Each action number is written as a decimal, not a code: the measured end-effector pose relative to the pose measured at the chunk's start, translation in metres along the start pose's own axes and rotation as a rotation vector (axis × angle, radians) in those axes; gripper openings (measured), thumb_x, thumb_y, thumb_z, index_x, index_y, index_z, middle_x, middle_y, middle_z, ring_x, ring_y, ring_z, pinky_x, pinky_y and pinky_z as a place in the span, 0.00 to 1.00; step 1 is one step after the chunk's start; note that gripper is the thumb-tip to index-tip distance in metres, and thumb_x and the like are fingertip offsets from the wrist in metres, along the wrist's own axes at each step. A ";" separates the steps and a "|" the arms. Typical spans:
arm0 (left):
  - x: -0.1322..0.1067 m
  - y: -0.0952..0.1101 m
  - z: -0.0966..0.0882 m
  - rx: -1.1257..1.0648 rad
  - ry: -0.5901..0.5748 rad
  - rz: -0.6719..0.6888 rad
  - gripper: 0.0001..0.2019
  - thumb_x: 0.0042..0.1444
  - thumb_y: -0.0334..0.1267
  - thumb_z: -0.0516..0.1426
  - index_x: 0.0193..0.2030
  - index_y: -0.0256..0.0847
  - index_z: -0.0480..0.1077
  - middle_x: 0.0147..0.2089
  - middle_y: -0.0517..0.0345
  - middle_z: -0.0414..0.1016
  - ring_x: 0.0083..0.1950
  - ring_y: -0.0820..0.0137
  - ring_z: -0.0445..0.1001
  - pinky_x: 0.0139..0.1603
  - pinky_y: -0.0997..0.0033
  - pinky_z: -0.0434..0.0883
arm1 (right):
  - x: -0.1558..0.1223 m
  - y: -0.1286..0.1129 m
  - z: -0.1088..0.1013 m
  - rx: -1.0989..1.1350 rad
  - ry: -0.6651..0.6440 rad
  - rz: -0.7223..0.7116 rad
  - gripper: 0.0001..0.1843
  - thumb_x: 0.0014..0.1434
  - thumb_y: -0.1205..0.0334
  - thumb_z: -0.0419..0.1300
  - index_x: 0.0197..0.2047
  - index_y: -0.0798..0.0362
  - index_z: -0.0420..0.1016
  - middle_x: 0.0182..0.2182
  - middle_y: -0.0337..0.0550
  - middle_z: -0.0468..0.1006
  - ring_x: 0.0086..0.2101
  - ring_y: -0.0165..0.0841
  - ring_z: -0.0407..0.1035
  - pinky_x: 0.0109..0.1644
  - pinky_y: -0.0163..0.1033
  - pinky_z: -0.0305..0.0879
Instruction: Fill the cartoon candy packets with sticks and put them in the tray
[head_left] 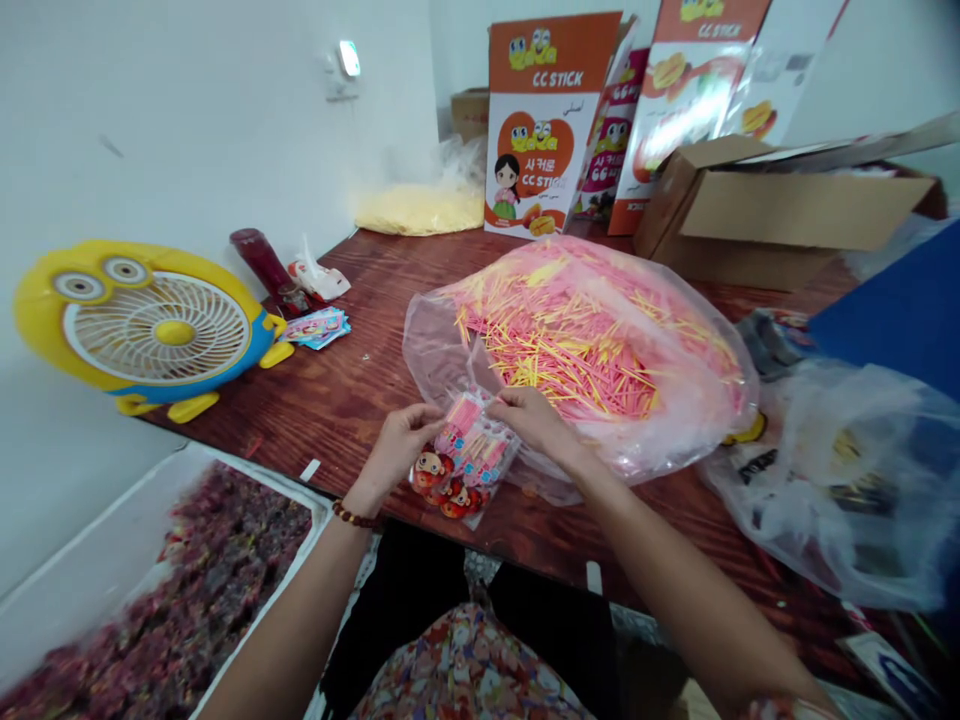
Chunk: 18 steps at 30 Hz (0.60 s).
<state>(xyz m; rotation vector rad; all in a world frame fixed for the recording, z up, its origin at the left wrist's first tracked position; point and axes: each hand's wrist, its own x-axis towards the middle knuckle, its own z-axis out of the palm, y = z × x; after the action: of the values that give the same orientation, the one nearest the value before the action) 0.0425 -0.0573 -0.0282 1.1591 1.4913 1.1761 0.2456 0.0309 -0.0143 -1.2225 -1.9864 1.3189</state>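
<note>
My left hand (399, 440) and my right hand (534, 418) both grip a small clear printed packet (463, 462) with pink sticks inside, held just above the near edge of the dark wooden table (352, 390). The left fingers pinch its left side, the right fingers close on its top right corner. Right behind the packet lies a big clear plastic bag (592, 345) heaped with loose pink and yellow sticks.
A yellow cartoon fan (146, 325) stands at the left. Small packets (319, 326) and a dark red bottle (262, 262) lie behind it. Printed cartons (544, 120) and an open cardboard box (780, 205) line the back. A white bin (97, 560) of dark red bits sits lower left; crumpled plastic bags (840, 480) lie right.
</note>
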 end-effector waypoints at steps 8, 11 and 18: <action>-0.016 -0.040 0.007 0.771 0.023 0.195 0.13 0.62 0.39 0.56 0.51 0.41 0.74 0.49 0.49 0.76 0.52 0.59 0.72 0.55 0.58 0.67 | -0.014 -0.004 0.011 -0.631 -0.058 0.130 0.13 0.59 0.60 0.54 0.35 0.52 0.79 0.30 0.47 0.79 0.34 0.39 0.71 0.35 0.37 0.56; -0.021 -0.043 0.018 0.839 -0.002 0.177 0.17 0.62 0.41 0.57 0.56 0.41 0.72 0.52 0.47 0.73 0.52 0.56 0.69 0.55 0.54 0.67 | -0.023 -0.002 -0.002 -0.673 -0.006 0.099 0.14 0.61 0.61 0.52 0.41 0.53 0.78 0.37 0.51 0.81 0.37 0.40 0.73 0.37 0.38 0.58; -0.029 -0.041 0.006 0.637 0.088 0.215 0.19 0.65 0.40 0.54 0.61 0.40 0.66 0.53 0.47 0.72 0.55 0.61 0.70 0.60 0.57 0.66 | -0.029 0.025 -0.025 -0.311 0.064 -0.071 0.18 0.64 0.52 0.48 0.29 0.51 0.70 0.28 0.43 0.77 0.31 0.35 0.68 0.36 0.37 0.60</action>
<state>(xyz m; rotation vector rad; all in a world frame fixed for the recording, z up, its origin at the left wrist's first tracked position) 0.0478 -0.0893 -0.0670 1.7423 1.9191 0.9140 0.2903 0.0219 -0.0231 -1.2969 -2.2248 0.9491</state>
